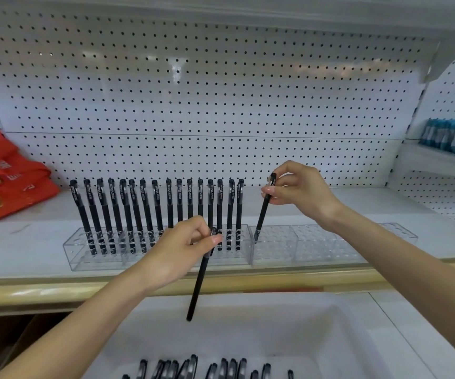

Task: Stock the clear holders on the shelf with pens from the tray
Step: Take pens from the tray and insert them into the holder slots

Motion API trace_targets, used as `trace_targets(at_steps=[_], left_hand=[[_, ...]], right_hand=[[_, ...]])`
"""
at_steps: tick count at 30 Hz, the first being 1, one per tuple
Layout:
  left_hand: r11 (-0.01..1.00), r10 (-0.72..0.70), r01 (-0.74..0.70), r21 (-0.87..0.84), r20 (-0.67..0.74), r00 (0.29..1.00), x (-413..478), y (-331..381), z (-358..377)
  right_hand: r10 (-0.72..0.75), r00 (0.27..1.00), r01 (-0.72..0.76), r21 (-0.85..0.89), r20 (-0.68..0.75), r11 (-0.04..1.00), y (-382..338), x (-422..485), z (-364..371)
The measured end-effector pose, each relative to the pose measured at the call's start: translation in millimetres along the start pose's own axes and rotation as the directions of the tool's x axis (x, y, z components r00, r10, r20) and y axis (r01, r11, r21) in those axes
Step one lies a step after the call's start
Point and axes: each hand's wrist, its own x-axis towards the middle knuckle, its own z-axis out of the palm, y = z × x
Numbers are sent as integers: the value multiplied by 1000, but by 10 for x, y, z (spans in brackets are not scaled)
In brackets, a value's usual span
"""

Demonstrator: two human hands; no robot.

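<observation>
A clear holder point(84, 255) on the shelf holds a row of several upright black pens point(144, 209). To its right stands a second clear holder point(316, 244). My right hand point(300, 192) pinches a black pen point(264, 209) by its cap end, and the pen's tip touches the left end of that second holder. My left hand point(182, 250) pinches another black pen point(200, 280), which hangs tip down in front of the shelf edge. Several more black pens point(193, 369) lie in the white tray point(330, 337) at the bottom of the view.
A red bag point(7, 184) lies on the shelf at the left. White pegboard point(193, 91) backs the shelf. Blue packaged items point(450, 136) stand on a neighbouring shelf at the right. A wooden-coloured strip point(56, 291) runs along the shelf's front edge.
</observation>
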Motion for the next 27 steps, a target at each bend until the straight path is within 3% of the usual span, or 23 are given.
trace_targets(at_steps=[16, 27], left_hand=[[998, -55, 55, -10, 15, 998, -9, 57, -16], [987, -103, 111, -118, 72, 992, -44, 81, -43]], right_hand=[[27, 1000, -27, -7, -13, 1000, 29, 49, 25], [79, 992, -65, -145, 98, 987, 31, 96, 116]])
